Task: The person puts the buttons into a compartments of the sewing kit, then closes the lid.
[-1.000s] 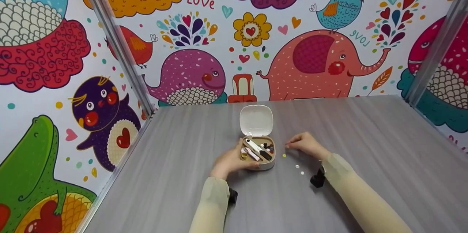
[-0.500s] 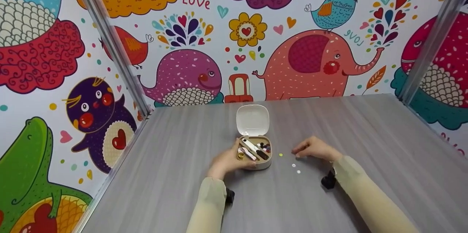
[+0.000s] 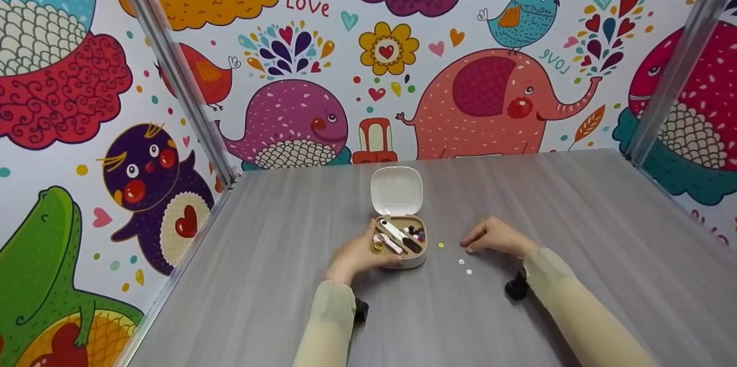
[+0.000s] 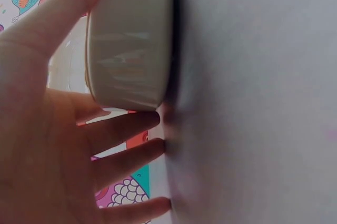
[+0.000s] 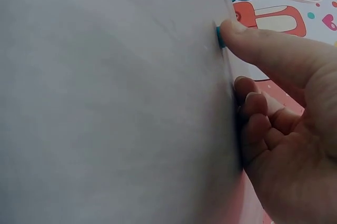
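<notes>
A small white sewing box (image 3: 414,262) stands on the table with its lid (image 3: 397,189) raised. My left hand (image 3: 356,254) holds it from the left, thumb along the front and index finger round the side; in the left wrist view the other fingers spread beside it. Inside lie a gold thimble (image 3: 378,246), a white tool with a black end (image 3: 401,235) and small dark, red and white pieces (image 3: 416,233). My right hand (image 3: 500,236) is low over the table to the right. Its thumb presses a small teal button (image 5: 220,37) in the right wrist view; the index fingertip is hidden there.
Between box and right hand lie a yellow button (image 3: 441,245) and two white ones (image 3: 461,262) on the grey table (image 3: 276,252). Patterned panels (image 3: 322,56) in metal frames close off the back and sides.
My right hand has drawn away from the box, rightward and slightly nearer, then stayed almost still over the last half second. My left hand keeps its hold on the box. The view has shifted slightly.
</notes>
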Demonstrator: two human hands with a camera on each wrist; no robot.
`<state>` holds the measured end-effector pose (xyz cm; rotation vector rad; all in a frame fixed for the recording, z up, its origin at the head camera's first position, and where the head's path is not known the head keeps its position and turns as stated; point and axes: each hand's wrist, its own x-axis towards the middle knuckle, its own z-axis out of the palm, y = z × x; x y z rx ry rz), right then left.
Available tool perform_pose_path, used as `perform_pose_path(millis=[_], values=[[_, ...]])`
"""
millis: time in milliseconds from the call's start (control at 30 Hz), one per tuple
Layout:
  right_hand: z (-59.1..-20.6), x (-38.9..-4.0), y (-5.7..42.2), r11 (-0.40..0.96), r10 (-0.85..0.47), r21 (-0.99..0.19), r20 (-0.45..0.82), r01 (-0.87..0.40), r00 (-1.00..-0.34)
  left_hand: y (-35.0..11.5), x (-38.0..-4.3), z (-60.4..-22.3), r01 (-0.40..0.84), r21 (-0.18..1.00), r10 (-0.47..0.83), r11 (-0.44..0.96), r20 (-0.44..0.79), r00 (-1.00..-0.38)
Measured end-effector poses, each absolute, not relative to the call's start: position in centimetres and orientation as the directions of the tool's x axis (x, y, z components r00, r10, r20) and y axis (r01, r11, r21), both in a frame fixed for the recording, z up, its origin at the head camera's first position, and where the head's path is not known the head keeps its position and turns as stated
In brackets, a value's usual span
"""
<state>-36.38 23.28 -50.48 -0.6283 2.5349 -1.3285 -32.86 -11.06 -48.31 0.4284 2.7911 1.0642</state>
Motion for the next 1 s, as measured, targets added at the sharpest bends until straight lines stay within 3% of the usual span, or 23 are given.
perform_pose_path(millis=[1000], values=[[-49.71, -35.91, 23.08, 0.571, -0.421, -0.780, -0.011, -0.256, -0.907, -11.08, -32.89, -48.23, 0.254, 0.647, 0.321, 0.719, 0.015, -0.947]])
